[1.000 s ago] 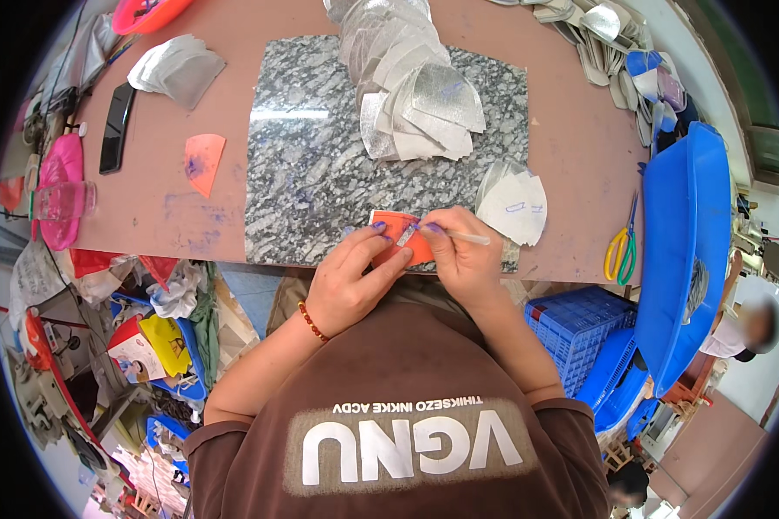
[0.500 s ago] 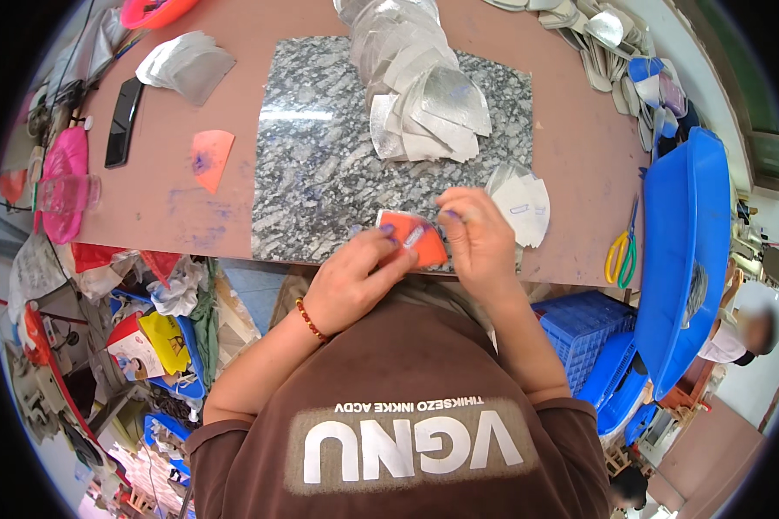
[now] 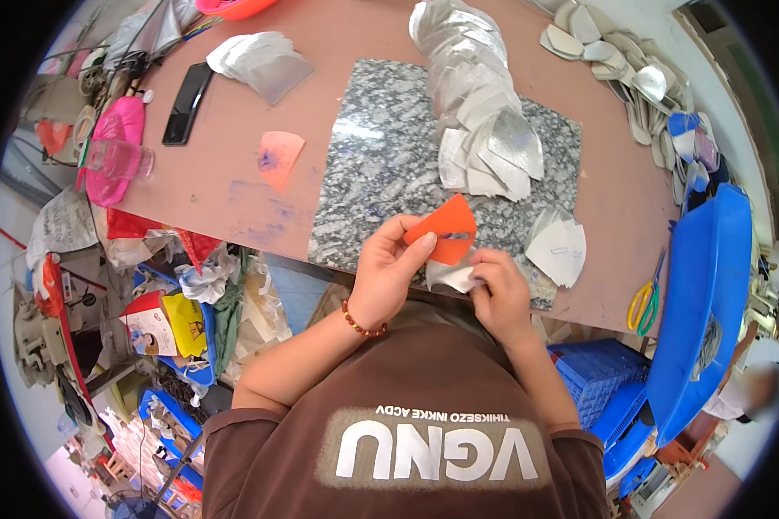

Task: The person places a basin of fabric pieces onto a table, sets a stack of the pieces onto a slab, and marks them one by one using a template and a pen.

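Two hands [image 3: 384, 270] [image 3: 501, 296], apparently two orange pieces [image 3: 447, 220] [image 3: 280, 160]

White lettering [image 3: 437, 450] on brown shirt [image 3: 424, 368]

Looks steeply down from head ht., via L cam of fisheye pair. Faces fwd. over brown shirt [image 3: 433, 368] (btm. ctr.) onto brown table [image 3: 208, 173], taking in most of top. Hangs fairly close above L hand [image 3: 388, 270] and R hand [image 3: 504, 298], both approx. mid-frame. Kept upright, unmirrored, w/ own L at frame L. Slightly rolled, w/ table's near edge sloping down to R. Bends straight lines near round black rim, e.g. along blue tub [image 3: 710, 285]. Reaches wide enough for co-worker [image 3: 757, 389], much farther off, low R.
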Demonstrator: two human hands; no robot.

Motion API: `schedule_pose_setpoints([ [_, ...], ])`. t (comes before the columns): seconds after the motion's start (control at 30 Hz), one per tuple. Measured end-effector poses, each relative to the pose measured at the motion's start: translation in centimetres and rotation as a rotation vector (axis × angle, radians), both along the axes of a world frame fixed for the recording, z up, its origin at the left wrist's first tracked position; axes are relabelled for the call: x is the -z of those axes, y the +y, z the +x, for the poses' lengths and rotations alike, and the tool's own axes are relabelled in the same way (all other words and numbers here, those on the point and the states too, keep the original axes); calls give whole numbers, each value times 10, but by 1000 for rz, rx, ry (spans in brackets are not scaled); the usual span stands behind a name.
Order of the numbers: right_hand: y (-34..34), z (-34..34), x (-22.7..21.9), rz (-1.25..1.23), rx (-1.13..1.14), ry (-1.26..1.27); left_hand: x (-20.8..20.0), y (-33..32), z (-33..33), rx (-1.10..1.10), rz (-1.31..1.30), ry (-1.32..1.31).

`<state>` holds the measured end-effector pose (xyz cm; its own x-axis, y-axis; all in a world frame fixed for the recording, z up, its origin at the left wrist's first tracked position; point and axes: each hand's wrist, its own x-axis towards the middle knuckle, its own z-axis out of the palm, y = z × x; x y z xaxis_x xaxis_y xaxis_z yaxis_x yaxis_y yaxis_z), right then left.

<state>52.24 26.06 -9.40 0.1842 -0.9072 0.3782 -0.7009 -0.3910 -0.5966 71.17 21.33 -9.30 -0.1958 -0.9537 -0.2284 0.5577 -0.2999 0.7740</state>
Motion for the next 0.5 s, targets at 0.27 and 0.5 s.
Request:
schedule_pose_setpoints([
  [0.27,-4,-74,-40,163,611,-53,5,0,17,94,-972,-839],
  [0.5,1,-41,-31,24,372,-148,18,17,9,216,-1243,-1099],
])
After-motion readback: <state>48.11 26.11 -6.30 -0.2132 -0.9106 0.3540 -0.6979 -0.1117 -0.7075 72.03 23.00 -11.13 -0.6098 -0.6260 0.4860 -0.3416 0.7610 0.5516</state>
